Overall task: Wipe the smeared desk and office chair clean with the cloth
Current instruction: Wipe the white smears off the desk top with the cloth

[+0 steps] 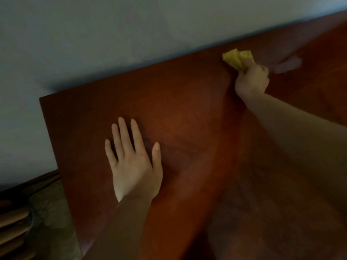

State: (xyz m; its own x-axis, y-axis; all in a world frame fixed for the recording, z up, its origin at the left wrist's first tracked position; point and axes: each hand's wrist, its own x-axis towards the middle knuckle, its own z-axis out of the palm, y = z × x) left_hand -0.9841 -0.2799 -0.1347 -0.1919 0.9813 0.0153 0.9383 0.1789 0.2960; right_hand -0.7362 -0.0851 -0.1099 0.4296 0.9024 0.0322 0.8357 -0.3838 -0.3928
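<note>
Cloth [237, 58], yellow and crumpled into a wad, sits in our right hand [251, 79] at the far side of the desk [187, 113], close to the edge that runs along the pale wall [112, 34]. Our fingers and thumb on that side are curled tight round the lower part of the wad, and its bunched upper part sticks out past the fist toward the wall. The wad looks to be down on the wood, though we cannot tell how firmly it presses. Our right forearm reaches in from the right edge of the view and crosses the desk on a slant.

Just to the right of that fist we see a pale smear [290, 63] on the reddish-brown top, blurred and streaky, apart from the cloth.

Our left hand [133, 166] lies palm down on the nearer left part of the desk, well apart from the right one. Its fingers are straight and spread, the thumb out to the side, and it holds nothing. The wood round it looks dull and patchy, with dark shadow beside both arms.

Past the desk's left edge, low in the view, we see a greenish woven surface [52, 212] and some rounded brown slats [13, 222]; the light is too dim to say what they are.
</note>
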